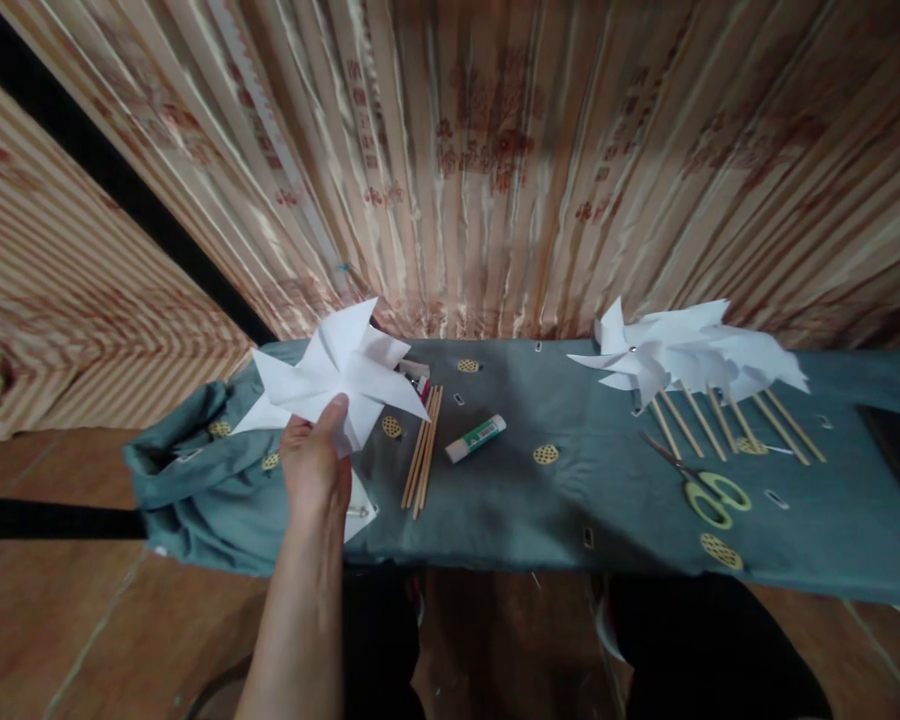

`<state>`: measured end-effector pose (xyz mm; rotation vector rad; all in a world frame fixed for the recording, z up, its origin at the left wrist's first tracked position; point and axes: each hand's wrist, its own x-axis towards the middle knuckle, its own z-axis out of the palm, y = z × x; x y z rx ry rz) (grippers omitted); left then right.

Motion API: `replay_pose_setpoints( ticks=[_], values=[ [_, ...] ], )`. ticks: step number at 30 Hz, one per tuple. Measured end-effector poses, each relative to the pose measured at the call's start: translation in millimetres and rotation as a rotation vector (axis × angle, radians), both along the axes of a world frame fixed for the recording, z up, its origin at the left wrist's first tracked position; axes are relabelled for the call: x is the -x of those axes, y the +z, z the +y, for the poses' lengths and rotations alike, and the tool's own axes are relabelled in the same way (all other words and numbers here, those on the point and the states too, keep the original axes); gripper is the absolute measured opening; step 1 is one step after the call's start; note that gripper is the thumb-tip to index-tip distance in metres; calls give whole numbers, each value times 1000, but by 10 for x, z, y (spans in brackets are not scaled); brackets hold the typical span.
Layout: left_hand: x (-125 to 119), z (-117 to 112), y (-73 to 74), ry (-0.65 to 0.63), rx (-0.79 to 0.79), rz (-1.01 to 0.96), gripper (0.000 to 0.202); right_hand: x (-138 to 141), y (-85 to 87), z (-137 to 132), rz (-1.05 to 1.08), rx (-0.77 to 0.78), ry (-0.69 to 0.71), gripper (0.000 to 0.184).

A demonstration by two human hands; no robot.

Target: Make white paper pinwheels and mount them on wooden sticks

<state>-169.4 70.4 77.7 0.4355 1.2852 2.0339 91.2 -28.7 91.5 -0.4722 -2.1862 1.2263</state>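
My left hand pinches a white paper pinwheel at its near edge, thumb on top and fingers hidden underneath. The pinwheel has several pointed blades, and no stick shows on it. More white paper pokes out from beneath the hand and pinwheel on the cloth. Just right of them lies a bundle of thin wooden sticks, with a small box partly covered by a blade. A glue stick with a green label rests farther right. My right hand is out of the picture.
A grey-green patterned cloth covers the narrow table. Several finished pinwheels on sticks lie overlapping at the right, near green-handled scissors. A dark flat object is at the right edge. A pleated curtain hangs behind.
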Motion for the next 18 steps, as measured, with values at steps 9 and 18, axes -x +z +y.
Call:
replay_pose_setpoints(
  ticks=[9,18],
  values=[
    [134,38,19,55,-73,-61,30,930,-47,1399,-252,-144,-518,17],
    [187,26,12,58,-98,-34,33,1459,-464,2050,-737,-591,-484,27]
  ],
)
